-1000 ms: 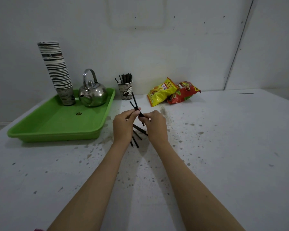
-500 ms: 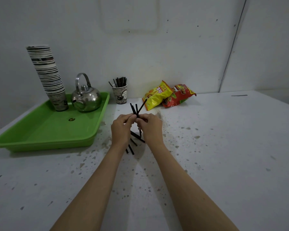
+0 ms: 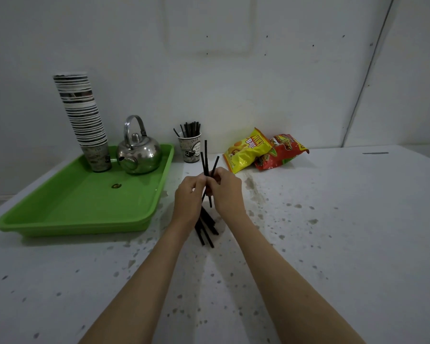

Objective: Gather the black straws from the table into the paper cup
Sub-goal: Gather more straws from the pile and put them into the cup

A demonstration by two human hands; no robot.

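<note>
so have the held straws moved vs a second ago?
Yes. The held straws, gripped by the left hand and right hand, now stand nearly upright, tips nearer the paper cup; earlier they were splayed and tilted.

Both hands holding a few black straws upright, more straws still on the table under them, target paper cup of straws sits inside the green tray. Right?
One error: in the head view the paper cup stands on the table just right of the green tray, not inside it. The rest holds: left hand and right hand hold black straws, more straws lie below.

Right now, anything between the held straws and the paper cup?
Nothing visible. Both the left hand and right hand pinch the held straws upright, just in front of the paper cup. Only bare table lies between; the green tray sits off left.
</note>
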